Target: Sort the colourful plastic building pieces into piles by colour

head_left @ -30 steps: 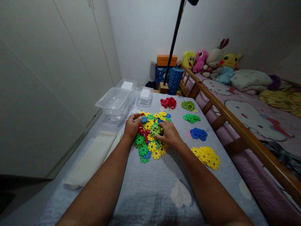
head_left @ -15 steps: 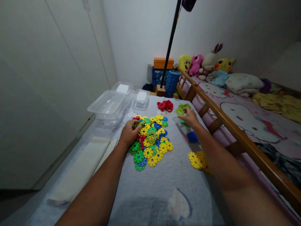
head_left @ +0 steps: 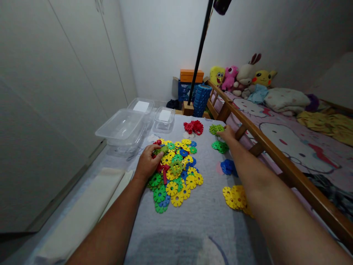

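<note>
Hands apart: right hand (head_left: 227,133) has left the mixed pile (head_left: 175,173) and now touches the light-green pile (head_left: 216,129) far across the counter (head_left: 204,221), grip unclear; left hand (head_left: 147,165) stays on the mixed pile, curled on a green piece (head_left: 161,149)

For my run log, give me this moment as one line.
left hand: on mixed pile, touching light-green piece | right hand: at light-green pile | nearby: red pile, dark-green pile, blue pile, yellow pile

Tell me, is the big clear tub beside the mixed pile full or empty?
Empty: the big clear tub shows nothing coloured through its see-through walls.
</note>
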The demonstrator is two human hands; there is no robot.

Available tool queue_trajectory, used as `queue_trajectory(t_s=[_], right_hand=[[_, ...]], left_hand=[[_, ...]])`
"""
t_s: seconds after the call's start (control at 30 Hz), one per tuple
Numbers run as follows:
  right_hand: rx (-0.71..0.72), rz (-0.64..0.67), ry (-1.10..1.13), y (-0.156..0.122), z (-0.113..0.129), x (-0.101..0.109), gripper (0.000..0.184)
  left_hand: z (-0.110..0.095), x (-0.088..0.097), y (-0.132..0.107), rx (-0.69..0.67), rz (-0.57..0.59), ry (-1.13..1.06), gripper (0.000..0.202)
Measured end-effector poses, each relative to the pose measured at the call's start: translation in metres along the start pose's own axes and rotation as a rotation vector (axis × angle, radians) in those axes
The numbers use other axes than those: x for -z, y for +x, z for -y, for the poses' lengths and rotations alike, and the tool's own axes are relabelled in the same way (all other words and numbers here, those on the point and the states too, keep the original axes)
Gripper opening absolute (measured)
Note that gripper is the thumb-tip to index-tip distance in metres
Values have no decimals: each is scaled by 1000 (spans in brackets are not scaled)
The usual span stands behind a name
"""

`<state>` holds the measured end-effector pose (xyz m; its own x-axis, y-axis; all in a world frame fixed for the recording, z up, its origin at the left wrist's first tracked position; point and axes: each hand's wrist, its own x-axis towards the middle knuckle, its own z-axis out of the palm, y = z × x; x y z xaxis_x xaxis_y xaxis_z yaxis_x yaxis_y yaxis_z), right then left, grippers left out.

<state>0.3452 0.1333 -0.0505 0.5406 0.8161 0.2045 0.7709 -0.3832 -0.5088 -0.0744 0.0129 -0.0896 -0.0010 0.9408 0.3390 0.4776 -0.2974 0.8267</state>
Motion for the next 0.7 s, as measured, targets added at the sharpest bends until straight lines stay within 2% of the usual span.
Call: queue_trajectory(t_s=[0.13, 0.33, 0.47, 0.6, 0.7], right_hand=[[-66, -15, 32, 5, 6, -3, 41], [-132, -43, 111, 7, 14, -2, 54], [-134, -93, 179, 0, 15, 3, 45], [-64, -101, 191, -15, 17, 13, 39], [76, -50, 252, -36, 25, 20, 28]], left_hand=[[0, 0, 0, -6, 1, 7, 26], [-1, 1, 0, 3, 9, 10, 25], [0, 1, 0, 8, 8, -1, 25], [2, 0, 0, 11, -1, -27, 26], [2, -1, -1, 36, -17, -78, 29]])
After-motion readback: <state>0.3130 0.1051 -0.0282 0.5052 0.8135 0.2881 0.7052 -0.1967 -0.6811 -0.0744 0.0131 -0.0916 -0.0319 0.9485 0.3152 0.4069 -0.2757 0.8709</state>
